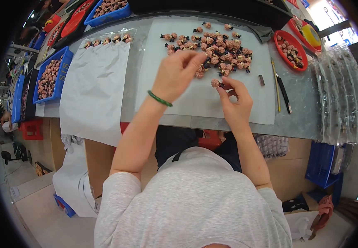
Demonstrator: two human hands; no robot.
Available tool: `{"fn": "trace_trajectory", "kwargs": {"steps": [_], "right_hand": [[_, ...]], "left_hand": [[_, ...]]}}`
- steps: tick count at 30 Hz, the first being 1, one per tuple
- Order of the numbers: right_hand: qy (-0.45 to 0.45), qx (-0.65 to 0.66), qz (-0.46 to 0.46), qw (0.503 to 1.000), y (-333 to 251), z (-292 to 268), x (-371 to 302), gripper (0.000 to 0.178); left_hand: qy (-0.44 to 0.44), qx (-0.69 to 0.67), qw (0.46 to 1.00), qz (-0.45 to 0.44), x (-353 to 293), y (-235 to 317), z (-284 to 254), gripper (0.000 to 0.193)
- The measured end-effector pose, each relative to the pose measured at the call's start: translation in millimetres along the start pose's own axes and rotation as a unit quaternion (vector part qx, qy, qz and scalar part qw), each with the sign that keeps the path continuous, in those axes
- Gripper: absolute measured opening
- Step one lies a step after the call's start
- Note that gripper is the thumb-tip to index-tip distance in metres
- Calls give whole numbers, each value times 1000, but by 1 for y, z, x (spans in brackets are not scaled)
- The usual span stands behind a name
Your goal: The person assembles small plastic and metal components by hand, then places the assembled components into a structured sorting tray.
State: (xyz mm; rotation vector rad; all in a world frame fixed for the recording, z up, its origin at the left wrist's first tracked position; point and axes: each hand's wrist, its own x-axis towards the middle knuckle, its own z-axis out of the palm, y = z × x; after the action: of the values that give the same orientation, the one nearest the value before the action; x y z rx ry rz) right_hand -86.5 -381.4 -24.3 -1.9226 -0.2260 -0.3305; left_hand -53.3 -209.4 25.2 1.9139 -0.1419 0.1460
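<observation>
A small figurine [215,83] with a bumpy pink head and a dark lower part is pinched between the thumb and fingers of my right hand [237,101], just above the white sheet [166,99]. My left hand [178,74], with a green bangle at its wrist, hovers at the near left edge of a loose pile of similar figurines [224,47]. Its thumb and forefinger are drawn together. Whatever may be between those fingertips is hidden or too small to make out.
Left of the sheet, a white cloth [94,78] hangs over the table edge, below a row of figurines in clear plastic. A blue bin [69,62] and a red bowl [304,53] hold more. Right lie a pencil [275,84], a black pen [284,95] and stacked clear trays [340,95].
</observation>
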Motion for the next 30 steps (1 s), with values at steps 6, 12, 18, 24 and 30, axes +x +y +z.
{"fn": "trace_trajectory", "kwargs": {"steps": [6, 12, 18, 24, 30], "right_hand": [[22, -47, -172, 984, -9, 3, -19, 31], [-25, 331, 185, 925, -3, 5, -31, 32], [20, 242, 43, 969, -3, 7, -34, 31], [37, 46, -124, 991, -1, 6, -21, 20], [12, -30, -106, 994, -2, -2, 21, 12]], "left_hand": [[-135, -283, 928, -202, -39, -27, 35, 24], [-102, -290, 949, -69, -44, -25, 36, 21], [-80, -458, 873, -149, -51, -23, 39, 23], [-83, -504, 835, -204, -54, -25, 43, 28], [-66, -511, 824, -237, -52, -32, 29, 30]]}}
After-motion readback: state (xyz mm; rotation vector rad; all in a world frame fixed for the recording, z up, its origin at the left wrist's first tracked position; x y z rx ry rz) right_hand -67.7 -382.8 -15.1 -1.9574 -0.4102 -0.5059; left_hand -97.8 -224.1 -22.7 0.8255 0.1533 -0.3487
